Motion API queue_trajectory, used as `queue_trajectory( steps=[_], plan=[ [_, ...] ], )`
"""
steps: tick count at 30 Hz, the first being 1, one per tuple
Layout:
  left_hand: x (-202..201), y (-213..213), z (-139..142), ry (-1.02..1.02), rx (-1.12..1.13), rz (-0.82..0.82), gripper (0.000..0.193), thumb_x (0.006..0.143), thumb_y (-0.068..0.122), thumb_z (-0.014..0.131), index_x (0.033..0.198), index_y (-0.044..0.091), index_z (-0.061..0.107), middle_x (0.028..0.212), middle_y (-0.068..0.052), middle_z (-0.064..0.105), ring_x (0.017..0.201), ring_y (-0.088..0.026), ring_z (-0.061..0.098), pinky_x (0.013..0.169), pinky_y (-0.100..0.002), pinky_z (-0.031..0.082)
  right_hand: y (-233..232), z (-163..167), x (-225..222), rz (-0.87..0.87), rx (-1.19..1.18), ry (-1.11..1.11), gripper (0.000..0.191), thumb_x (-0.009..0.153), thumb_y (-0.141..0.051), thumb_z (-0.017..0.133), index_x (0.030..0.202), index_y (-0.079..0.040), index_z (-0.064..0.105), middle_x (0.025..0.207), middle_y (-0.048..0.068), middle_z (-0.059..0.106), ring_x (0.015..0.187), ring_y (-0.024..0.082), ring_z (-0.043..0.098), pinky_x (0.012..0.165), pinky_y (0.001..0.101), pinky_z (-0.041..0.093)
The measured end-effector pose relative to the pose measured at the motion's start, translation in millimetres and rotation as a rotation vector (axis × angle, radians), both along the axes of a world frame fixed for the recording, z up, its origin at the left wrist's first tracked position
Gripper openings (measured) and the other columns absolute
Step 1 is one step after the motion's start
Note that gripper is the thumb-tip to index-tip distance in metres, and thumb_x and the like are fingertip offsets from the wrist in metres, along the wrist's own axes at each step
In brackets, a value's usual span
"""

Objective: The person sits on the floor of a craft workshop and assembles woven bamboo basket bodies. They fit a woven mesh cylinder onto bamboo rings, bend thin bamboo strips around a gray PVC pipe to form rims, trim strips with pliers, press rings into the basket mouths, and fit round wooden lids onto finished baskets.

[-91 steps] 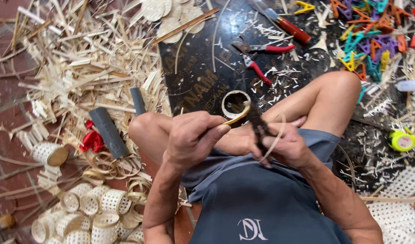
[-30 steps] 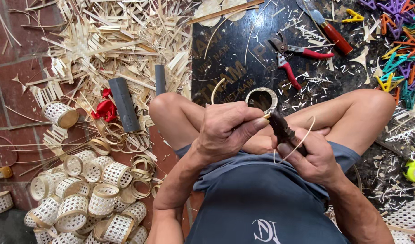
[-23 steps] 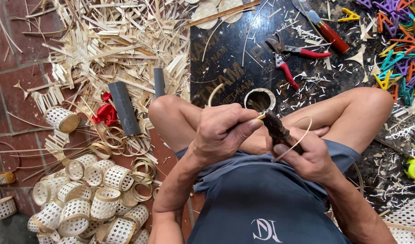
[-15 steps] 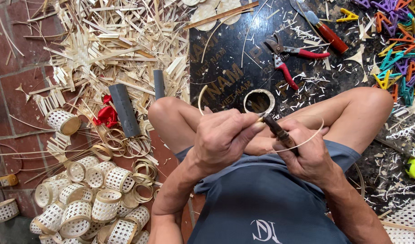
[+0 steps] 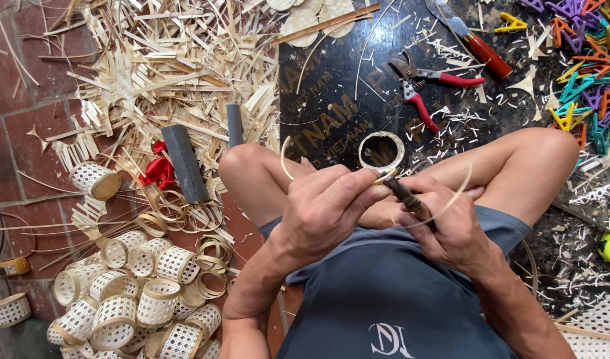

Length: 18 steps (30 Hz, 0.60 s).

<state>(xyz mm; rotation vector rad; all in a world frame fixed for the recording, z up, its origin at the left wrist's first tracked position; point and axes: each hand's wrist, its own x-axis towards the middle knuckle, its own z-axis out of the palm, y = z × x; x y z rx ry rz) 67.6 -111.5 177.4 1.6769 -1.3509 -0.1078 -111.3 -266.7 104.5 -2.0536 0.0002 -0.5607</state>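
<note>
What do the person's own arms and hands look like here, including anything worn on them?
Both arms are bare, without sleeves reaching them; the left hand and right hand show no gloves, and I see no rings, watch or bands. The person wears a dark blue-grey top with a small pale emblem.

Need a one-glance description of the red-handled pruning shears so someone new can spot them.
Start at the black board on the floor beyond the person's knees. The pruning shears lie on its upper middle, above the small bamboo ring. They have two spread red handles and dark jaws pointing left, unlike the single-handled red knife just to their right.
</note>
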Motion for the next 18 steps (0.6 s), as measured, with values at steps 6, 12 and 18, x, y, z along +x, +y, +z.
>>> queue_trajectory(
  steps=[6,12,18],
  plan=[
    [0.7,2.3,5.1,-0.025,-0.020,-0.079,0.023,0.097,0.005,0.080,0.113,-0.001,0.065,0.083,-0.008,0.062,0.071,-0.023,0.064,0.059,-0.035,0.051,2.5,-9.1,-10.4,0.099,0.235,0.123,0.015,0.099,-0.011,0.062,0.108,0.001,0.062,0.096,0.009,0.069,0.085,0.022,0.068,0.079,0.0331,0.052],
    [1.1,2.7,7.4,-0.052,-0.041,-0.128,0.024,0.094,0.004,0.084,0.107,-0.003,0.065,0.077,-0.008,0.059,0.064,-0.022,0.061,0.057,-0.037,0.048,2.9,-17.8,-17.2,0.267,0.627,0.269,0.019,0.101,-0.016,0.059,0.104,0.000,0.068,0.085,0.003,0.069,0.074,0.011,0.065,0.070,0.0286,0.053],
    [0.1,3.6,-5.1,-0.051,-0.044,-0.073,0.022,0.093,0.006,0.083,0.106,-0.002,0.066,0.078,-0.008,0.061,0.066,-0.023,0.063,0.059,-0.037,0.049,-5.1,-10.9,-9.5,0.258,0.539,0.255,0.015,0.098,-0.013,0.062,0.101,0.001,0.067,0.089,0.009,0.069,0.077,0.018,0.066,0.070,0.0319,0.053]
  ],
)
